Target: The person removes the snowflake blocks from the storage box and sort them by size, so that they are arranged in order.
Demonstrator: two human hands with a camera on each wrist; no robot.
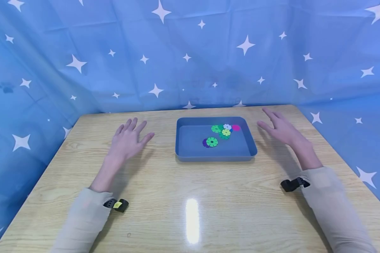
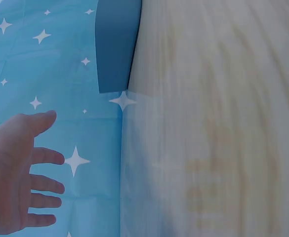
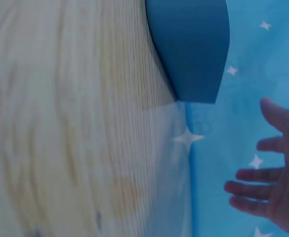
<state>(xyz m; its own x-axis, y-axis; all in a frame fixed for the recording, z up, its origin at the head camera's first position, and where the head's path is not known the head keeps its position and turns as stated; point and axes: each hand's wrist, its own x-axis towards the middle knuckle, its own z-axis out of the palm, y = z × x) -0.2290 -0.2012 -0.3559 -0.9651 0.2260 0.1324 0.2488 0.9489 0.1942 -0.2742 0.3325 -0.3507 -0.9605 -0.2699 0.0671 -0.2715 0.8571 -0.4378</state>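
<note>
Now my left hand [image 1: 126, 141] is left of centre in the head view, palm down with its fingers straight and spread; my right hand [image 1: 282, 130] is at the right of that frame, its fingers extended toward the upper left; the two are well apart, one on each side of a blue tray [image 1: 193, 140], and neither touches it; the right is the nearer to it.

The tray sits just right of the middle of the frame, near the far edge of a wooden table [image 1: 155, 196]; inside, a light green notched disc [image 1: 212, 142] partly covers a purple disc [image 1: 204, 142] at the lower middle; toward the tray's upper right a cluster gathers, with a yellow disc [image 1: 226, 132] on top, a white disc [image 1: 227, 126] above it and a pink disc [image 1: 236, 128] at its right end.

In the left wrist view my hand shows at the lower left, thumb uppermost, the tray's side at the top; in the right wrist view my hand is at the lower right, the tray again at the top; behind everything hangs a blue star-patterned cloth [image 1: 130, 35].
</note>
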